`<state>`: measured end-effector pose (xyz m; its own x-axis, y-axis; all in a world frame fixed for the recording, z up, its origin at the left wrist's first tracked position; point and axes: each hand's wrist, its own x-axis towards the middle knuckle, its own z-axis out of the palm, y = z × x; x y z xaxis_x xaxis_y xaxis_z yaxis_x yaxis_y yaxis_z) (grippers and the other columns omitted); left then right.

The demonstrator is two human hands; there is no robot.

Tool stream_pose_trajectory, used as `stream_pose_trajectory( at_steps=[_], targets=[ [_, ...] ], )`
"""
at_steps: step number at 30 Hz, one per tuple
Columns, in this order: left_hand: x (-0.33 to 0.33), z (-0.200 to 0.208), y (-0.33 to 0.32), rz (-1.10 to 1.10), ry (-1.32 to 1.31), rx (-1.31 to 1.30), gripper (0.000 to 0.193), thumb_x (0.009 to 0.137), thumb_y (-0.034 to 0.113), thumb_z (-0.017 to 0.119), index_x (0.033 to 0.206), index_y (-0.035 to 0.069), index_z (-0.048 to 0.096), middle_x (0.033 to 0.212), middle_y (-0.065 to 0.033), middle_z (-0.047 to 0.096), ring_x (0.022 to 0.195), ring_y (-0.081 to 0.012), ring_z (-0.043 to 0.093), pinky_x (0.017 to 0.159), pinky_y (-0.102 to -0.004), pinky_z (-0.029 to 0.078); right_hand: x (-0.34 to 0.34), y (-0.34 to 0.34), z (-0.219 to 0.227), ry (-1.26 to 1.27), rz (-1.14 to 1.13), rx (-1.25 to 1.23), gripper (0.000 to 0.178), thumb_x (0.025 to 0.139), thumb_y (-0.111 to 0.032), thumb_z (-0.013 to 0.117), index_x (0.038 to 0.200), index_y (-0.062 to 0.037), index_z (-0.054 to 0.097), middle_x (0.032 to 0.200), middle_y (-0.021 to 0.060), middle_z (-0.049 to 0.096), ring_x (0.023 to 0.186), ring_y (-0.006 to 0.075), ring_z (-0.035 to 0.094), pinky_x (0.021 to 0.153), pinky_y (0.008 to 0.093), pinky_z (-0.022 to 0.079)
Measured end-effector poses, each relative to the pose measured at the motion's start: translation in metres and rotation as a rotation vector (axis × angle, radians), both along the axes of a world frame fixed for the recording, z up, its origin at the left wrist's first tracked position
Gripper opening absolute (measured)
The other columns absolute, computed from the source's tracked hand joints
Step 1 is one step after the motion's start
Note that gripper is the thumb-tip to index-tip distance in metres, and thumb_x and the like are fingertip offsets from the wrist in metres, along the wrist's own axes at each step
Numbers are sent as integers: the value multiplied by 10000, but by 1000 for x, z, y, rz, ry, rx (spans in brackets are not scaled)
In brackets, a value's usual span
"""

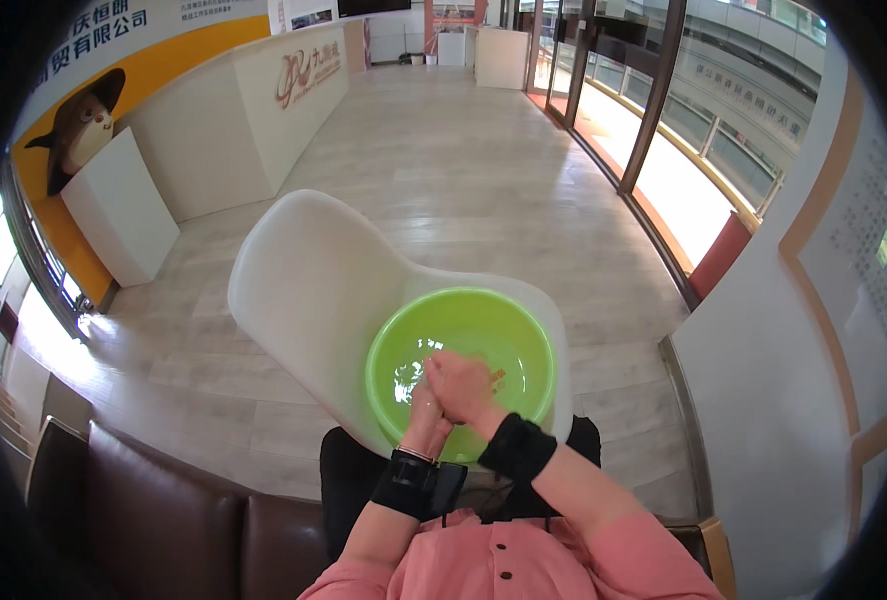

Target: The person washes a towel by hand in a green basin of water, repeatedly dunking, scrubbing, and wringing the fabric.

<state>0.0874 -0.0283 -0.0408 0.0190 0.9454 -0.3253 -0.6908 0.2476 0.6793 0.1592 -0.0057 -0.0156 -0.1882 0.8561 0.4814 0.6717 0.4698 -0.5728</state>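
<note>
Your right hand (pixel 463 382), fingers curled, touches your left hand (pixel 424 412), the round green basin (pixel 535 350) beneath both; whether the fingers enclose anything cannot be told

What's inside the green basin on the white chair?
In the basin there's clear, glinting liquid and a small orange-brown patch, too blurred to identify. The left hand and right hand hide what lies beneath them.
</note>
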Motion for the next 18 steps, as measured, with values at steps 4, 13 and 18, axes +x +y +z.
stream_pose_trajectory(
  at_steps=[4, 13, 18],
  targets=[
    [-9, -44, 31, 37, 5, 83, 329, 933, 269, 388, 1112, 10, 481, 1093, -104, 550, 937, -195, 574, 738, -312, 496, 16, 21, -10, 12, -144, -160, 273, 846, -288, 498, 765, -46, 598, 702, 177, 587, 650, 342, 572, 584, 410, 444],
    [-9, -23, 25, 81, -239, 71, 389, 952, 346, 331, 1153, 44, 472, 1129, -98, 541, 1020, -225, 545, 868, -366, 456, 48, 17, -29, 408, 6, -275, 254, 840, -252, 538, 888, -13, 605, 758, 129, 614, 743, 217, 601, 665, 308, 455],
    [-19, -36, 13, -70, -190, 69, 414, 941, 392, 341, 1184, 74, 448, 1082, -55, 549, 992, -177, 542, 841, -310, 459, 10, -32, 31, 328, 146, -379, 210, 821, -241, 553, 849, -41, 611, 773, 117, 610, 744, 208, 600, 663, 313, 457]
  ],
)
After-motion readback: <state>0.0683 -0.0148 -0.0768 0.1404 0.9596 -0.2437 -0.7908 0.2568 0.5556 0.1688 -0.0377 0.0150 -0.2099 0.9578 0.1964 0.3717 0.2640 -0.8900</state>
